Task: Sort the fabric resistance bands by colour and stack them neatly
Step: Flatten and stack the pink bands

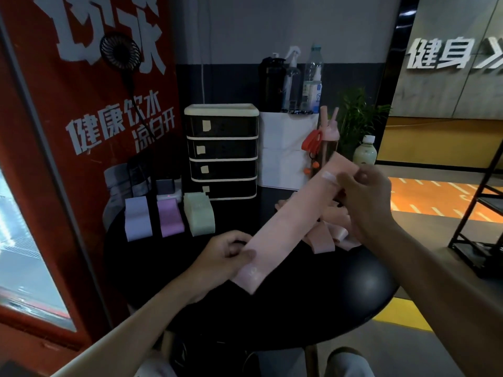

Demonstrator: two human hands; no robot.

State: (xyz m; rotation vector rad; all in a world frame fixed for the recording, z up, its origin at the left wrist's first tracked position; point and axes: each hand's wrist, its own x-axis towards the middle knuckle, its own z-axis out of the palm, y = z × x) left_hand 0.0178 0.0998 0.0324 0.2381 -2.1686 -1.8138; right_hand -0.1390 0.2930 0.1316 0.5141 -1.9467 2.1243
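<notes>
Looking from the head view, a pink band (294, 216) is stretched flat in the air above the round black table (340, 295), going slantwise from near-left to far-right. The left hand (226, 257) pinches its near end between the thumb and curled fingers, and the right hand (364, 197) grips the far end with fingers closed round the edge. At the far left of the table three neat stacks lie side by side: the lavender stack (137, 219), the purple stack (170, 217) and the green stack (198, 213), close to each other but apart. Under the held band, on the right, a loose pile of pink bands (324, 240) lies in disorder. I judge that three colours are finished and the step in hand is the smoothing of one pink band to begin the pink stack. The next move probably calls for folding this band flat and laying it on a bare place beside the green stack, with edges straight, before taking another band from the pile
</notes>
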